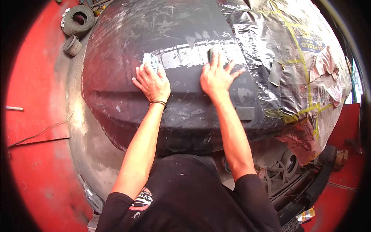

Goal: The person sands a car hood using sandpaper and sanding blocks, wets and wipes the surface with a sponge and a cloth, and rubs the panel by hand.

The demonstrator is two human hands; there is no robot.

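A dark grey car hood (185, 83) with wet, shiny patches spreads out in front of me. My left hand (152, 82), with a dark band at the wrist, rests on the hood over a crumpled white and bluish cloth (149, 59). Farther right, my right hand (218, 77) presses on the wet surface with its fingers partly spread. A dark piece that looks like sandpaper (210, 55) shows at its fingertips; the palm hides the rest. Near my right forearm, a dark rectangular pad (245, 113) lies on the hood.
Plastic sheeting and newspaper (282, 42), taped in yellow, cover the right side. On them are a dark sheet (276, 73) and a pinkish cloth (324, 65). A tire (73, 27) and a bucket (72, 45) stand at the left on red flooring (38, 96).
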